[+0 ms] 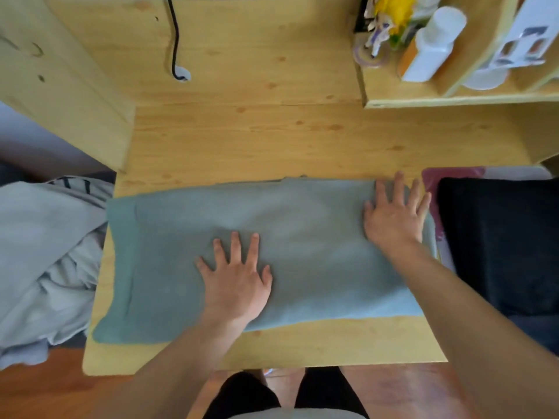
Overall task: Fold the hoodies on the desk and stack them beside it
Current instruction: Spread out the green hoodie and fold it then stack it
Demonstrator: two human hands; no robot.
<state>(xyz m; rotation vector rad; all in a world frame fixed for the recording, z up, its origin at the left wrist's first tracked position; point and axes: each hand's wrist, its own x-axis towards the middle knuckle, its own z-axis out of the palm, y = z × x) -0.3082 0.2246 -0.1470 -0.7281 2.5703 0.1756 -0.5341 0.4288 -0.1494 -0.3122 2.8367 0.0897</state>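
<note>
The green hoodie (pixel 302 237) lies folded into a long rectangle across the near part of the wooden counter (pixel 257 140), its left end reaching the counter's left edge. My left hand (pixel 236 279) presses flat on its middle, grip wide with the fingers spread. My right hand (pixel 396 213) rests flat on its right end, grip wide too, fingers splayed. A grey hoodie (pixel 45 252) sits crumpled off the counter's left side. A folded black garment (pixel 499 243) lies to the right, over something pink (pixel 435 182). A black cable (pixel 175 40) trails down the far counter.
</note>
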